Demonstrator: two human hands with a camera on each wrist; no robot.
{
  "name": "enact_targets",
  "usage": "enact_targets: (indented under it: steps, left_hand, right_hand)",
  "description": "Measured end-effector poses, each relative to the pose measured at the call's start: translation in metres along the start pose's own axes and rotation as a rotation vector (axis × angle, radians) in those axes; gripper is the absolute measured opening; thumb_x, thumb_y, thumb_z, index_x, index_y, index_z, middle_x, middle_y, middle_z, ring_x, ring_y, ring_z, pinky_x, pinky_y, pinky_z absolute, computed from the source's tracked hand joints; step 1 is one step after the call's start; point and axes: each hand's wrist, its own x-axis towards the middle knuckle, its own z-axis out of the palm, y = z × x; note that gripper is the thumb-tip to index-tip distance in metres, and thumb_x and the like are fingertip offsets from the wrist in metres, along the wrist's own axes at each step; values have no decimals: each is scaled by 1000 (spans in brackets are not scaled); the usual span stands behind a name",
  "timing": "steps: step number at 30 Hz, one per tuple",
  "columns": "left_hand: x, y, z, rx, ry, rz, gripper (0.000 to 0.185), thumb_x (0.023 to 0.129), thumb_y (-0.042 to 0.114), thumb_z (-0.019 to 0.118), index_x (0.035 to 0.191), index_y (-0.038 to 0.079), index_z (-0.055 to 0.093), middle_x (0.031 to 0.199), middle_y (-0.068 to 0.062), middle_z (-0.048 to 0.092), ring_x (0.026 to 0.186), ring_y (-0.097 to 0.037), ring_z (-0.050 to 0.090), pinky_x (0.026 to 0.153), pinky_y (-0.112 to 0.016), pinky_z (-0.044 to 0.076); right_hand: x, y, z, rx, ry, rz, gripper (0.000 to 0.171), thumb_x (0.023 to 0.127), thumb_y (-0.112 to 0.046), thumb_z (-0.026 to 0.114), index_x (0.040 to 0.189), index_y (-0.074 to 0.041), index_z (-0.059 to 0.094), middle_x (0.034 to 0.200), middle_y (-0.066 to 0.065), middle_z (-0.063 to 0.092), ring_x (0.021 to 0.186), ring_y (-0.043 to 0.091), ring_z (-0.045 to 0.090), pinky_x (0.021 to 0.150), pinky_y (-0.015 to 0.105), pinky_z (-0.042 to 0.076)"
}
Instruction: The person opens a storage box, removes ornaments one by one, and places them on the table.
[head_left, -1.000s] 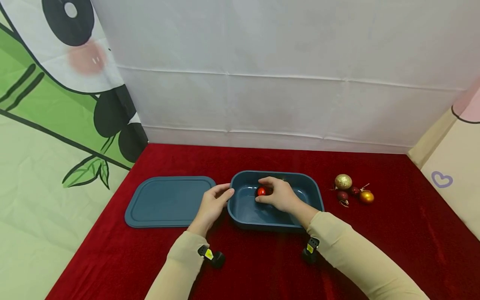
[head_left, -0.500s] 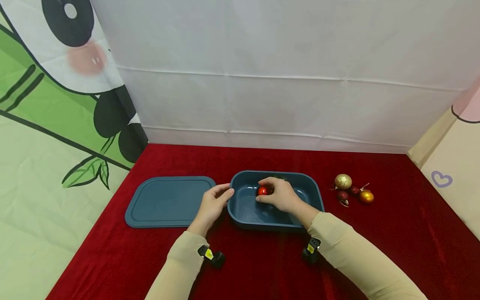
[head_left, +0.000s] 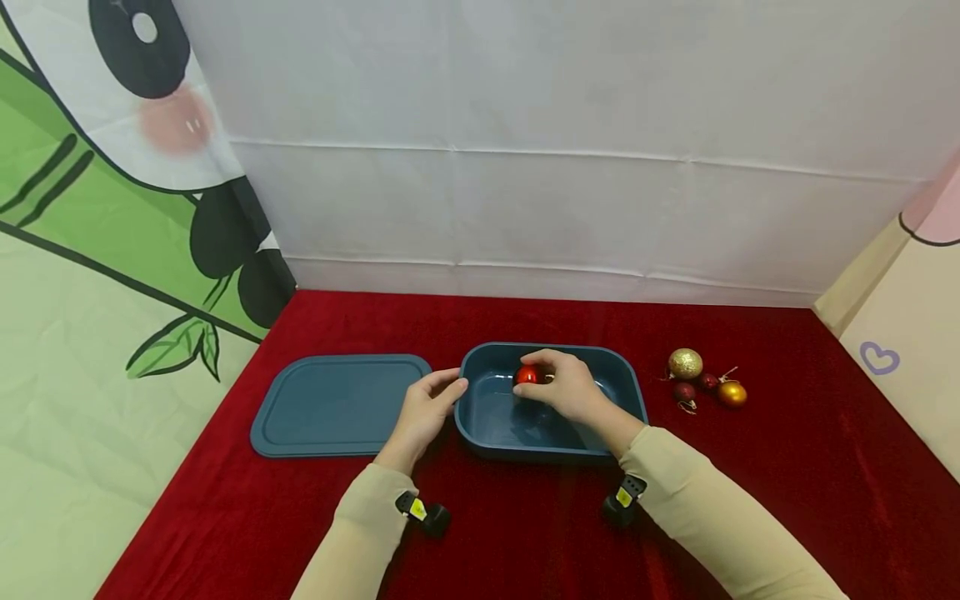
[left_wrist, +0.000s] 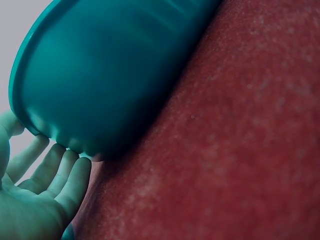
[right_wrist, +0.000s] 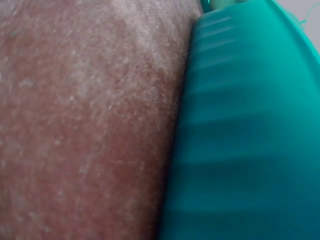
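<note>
A deep blue rectangular plastic box [head_left: 487, 425] stands in the middle of the table. Inside it, in the head view, my right hand [head_left: 570, 390] pinches a shiny red Christmas ball [head_left: 527, 374] between thumb and fingers, near the box's left half. A small gold bit shows beside the ball. My left hand [head_left: 426, 408] touches the box's left end. In the left wrist view its fairly straight fingers [left_wrist: 75, 182] rest against the outer wall, with the thumb at the rim. The right wrist view shows only the box's ribbed outer side [right_wrist: 245, 140] and cloth.
A matching blue lid [head_left: 337, 408] lies flat to the left of the box. At the right sit several more baubles: a glittery gold ball [head_left: 686, 363], a shiny gold ball [head_left: 732, 393] and small dark red ones [head_left: 684, 392]. Red velvet cloth [head_left: 525, 517] covers the table.
My right hand and the red ball have shifted slightly toward the far side of the box. More of the small gold bit shows now. My left hand stays at the box's left end.
</note>
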Motion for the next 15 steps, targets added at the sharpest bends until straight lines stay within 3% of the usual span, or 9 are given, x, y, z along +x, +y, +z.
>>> enact_targets:
  steps: [7,15]
  left_hand:
    - [1,-1,0,3,3,-10,37,92,25,62,125,8,60,119,-12,62,89,-12,64,81,-29,55]
    - [0,0,0,9,3,-10,37,92,25,62,125,9,60,119,-11,62,90,-12,63,82,-30,55]
  right_hand:
    - [-4,-4,-5,31,8,-5,47,80,-25,76,122,-10,62,119,10,64,103,25,63,79,33,55]
    - [-9,-8,-12,64,15,3,47,81,-25,75,124,-11,61,121,10,63,102,24,63,84,35,54]
